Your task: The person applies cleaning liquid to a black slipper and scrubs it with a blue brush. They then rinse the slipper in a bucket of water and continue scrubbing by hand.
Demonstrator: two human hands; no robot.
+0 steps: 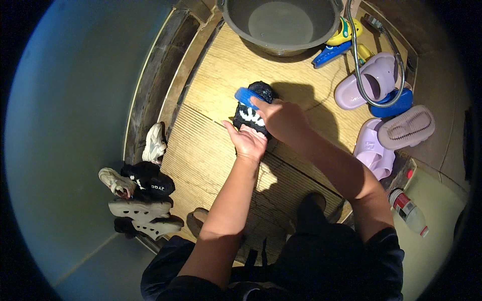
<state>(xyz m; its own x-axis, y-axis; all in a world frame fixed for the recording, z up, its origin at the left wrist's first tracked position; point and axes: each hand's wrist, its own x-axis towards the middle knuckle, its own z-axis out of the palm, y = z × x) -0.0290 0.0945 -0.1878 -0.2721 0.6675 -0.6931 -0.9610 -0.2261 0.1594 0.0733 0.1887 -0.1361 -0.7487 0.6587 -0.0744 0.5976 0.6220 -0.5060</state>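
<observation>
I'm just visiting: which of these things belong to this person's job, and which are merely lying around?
In use:
- blue brush, in the right hand
- black-and-white slipper, on the left hand
- probably the dark basin of liquid

Apparently lying about:
- lilac sandals
- pale clogs
- plastic bottle

The right hand [282, 119] presses a blue brush [245, 96] on a black slipper with white markings [243, 113], which the left hand [249, 143] supports at its near end. Beyond them on the ribbed floor [201, 95] stands a dark basin [279, 48]; lilac sandals [346, 94] lie at right, pale clogs [138, 209] at left.
</observation>
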